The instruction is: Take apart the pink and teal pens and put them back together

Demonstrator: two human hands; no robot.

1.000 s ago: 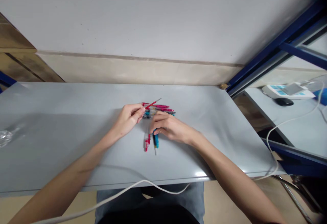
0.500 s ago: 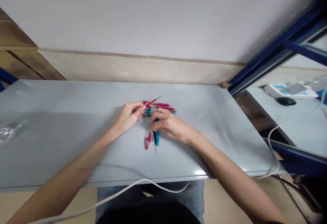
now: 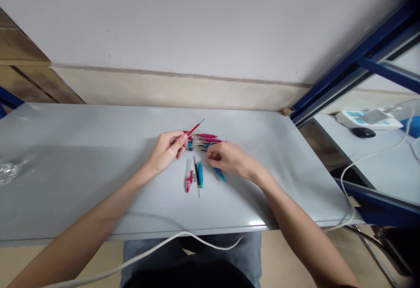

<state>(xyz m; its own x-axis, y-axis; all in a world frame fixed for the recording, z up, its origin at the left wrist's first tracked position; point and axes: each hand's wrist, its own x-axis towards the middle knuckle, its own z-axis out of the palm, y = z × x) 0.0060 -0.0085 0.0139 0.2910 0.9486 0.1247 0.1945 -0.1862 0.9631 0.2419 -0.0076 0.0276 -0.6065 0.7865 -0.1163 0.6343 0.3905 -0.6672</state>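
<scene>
My left hand [image 3: 169, 151] pinches a red pen refill [image 3: 196, 127], its tip pointing up and right. To the right, my right hand [image 3: 225, 159] has its fingers curled closed, and a blue pen part [image 3: 219, 174] sticks out below them, slightly blurred. Between the hands and nearer me lie a clear and red pen barrel piece [image 3: 188, 180], a thin black refill [image 3: 197, 174] and a blue pen barrel [image 3: 200, 175]. Behind them is a row of pens, with pink ones [image 3: 206, 135] at the far side; my hands partly cover it.
The grey table [image 3: 82, 148] meets a wall at the back. Crumpled clear plastic [image 3: 8, 173] lies at the left edge. A white cable [image 3: 183, 233] crosses in front of me. At the right, past a blue frame [image 3: 344, 56], are a black mouse [image 3: 363, 132] and a white device [image 3: 351, 119].
My right hand has moved right, away from the loose pieces, with a blue pen part now showing beneath it. The left hand stays almost still with the red refill.
</scene>
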